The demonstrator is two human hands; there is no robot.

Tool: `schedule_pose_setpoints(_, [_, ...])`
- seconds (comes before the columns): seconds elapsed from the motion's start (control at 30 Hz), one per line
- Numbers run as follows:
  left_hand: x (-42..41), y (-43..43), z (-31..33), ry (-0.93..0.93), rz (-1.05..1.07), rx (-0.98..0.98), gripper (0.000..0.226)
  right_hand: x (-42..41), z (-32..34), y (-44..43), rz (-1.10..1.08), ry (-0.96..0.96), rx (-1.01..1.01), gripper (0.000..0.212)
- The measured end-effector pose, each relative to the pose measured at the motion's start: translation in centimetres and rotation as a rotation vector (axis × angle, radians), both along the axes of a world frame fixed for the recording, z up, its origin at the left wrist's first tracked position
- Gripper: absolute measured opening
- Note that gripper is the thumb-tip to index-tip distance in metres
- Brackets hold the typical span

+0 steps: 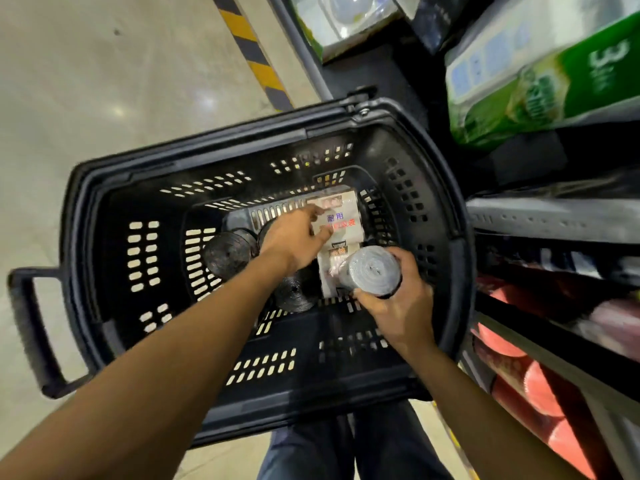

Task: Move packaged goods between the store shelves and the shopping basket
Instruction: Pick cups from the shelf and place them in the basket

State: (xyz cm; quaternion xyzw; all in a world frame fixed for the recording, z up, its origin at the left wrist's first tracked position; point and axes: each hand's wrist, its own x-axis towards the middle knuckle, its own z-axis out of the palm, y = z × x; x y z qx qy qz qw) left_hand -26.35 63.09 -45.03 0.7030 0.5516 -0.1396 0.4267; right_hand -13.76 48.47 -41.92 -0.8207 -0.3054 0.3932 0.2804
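A black plastic shopping basket stands on the floor below me. Inside lie black rolls and white packages with printed labels. My left hand reaches deep into the basket, fingers spread and touching the upper white package. Whether it grips the package I cannot tell. My right hand is closed around a grey-white roll, held over the basket's right side, just above a second white package.
Store shelves run along the right, with green-and-white packs above and red packs below. The basket's handle sticks out to the left. A yellow-black striped line marks the pale floor. My legs show under the basket.
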Motion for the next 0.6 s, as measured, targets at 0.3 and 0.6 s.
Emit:
schedule_pose_setpoints(0.3, [-3.6,-3.0,18.6,-0.027,-0.156,0.087,0.04,0.6,14.9,-1.2,-0.013,-0.04,-0.006,0.069])
schedule_pose_setpoints(0.6, [-5.8,-7.2,34.7,-0.221,-0.366,0.197,0.044,-3.2,30.6,-9.4,-0.284,-0.13,0.195,0.069])
